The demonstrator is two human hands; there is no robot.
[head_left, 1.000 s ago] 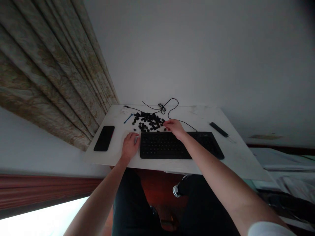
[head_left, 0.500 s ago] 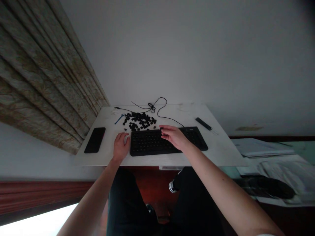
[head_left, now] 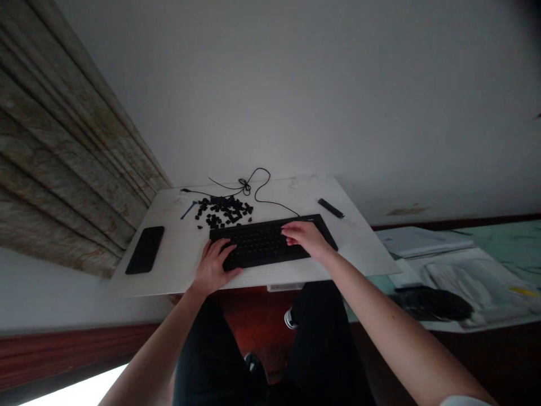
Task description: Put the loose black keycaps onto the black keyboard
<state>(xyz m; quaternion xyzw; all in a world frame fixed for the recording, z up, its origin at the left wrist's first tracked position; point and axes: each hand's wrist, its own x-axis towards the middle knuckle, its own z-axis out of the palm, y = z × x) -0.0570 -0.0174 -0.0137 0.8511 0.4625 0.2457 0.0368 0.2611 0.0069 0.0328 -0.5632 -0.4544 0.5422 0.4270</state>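
Note:
A black keyboard (head_left: 257,242) lies on the white table, partly under both hands. My left hand (head_left: 212,268) rests on its left end with the fingers spread and the thumb along the front edge; it holds nothing. Over the right part of the keys, my right hand (head_left: 305,235) is pinched closed on a small black keycap, mostly hidden by the fingertips. Behind the keyboard's left half is a loose pile of black keycaps (head_left: 228,207), several of them scattered around its edges.
Left of the pile lies a blue tool (head_left: 188,210). A black phone (head_left: 145,250) is at the table's left side. The keyboard's cable (head_left: 274,202) loops behind it. A dark, narrow stick-like object (head_left: 331,208) lies back right. Papers (head_left: 426,241) sit on a surface further right.
My left hand has moved from beside the keyboard onto its left end. My right hand has lowered the keycap from near the back edge to the keys. The view has shifted.

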